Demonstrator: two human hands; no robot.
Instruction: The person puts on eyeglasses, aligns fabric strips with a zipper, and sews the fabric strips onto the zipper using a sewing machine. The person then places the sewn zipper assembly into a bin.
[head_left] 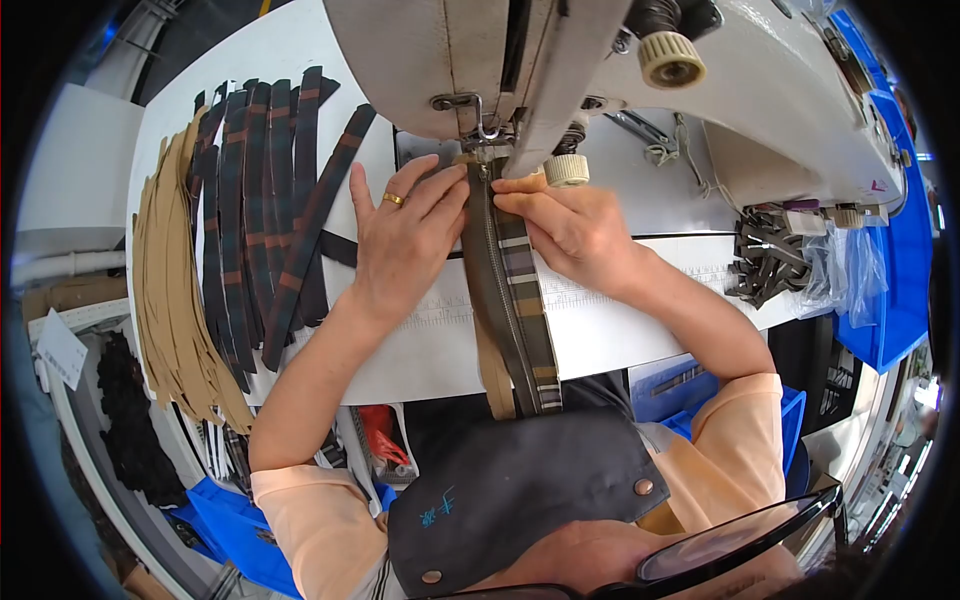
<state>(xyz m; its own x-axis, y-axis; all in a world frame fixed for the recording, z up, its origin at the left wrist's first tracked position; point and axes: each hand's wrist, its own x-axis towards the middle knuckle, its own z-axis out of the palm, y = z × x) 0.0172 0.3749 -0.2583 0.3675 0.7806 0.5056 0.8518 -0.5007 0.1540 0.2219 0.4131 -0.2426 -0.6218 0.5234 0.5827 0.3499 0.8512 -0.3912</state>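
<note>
A long zipper strip (pixel 492 270) runs from under the sewing machine's presser foot (pixel 487 150) down over the table edge toward my lap. Its dark tape lies over a tan fabric strip (pixel 493 365), and a plaid fabric strip (pixel 522 270) follows its right side. My left hand (pixel 408 225), wearing a gold ring, rests with spread fingers, the fingertips touching the strip's left edge just below the foot. On the opposite edge, my right hand (pixel 570 225) pinches the zipper strip between thumb and fingers, close to the foot. The needle area is partly hidden by the machine head.
Plaid strips (pixel 260 210) and a stack of tan strips (pixel 170 270) lie on the left of the white table (pixel 420 365). The machine arm (pixel 790 90) spans the upper right. Dark zipper pieces (pixel 770 255) lie by a plastic bag (pixel 850 265); a blue bin (pixel 885 320) stands beyond.
</note>
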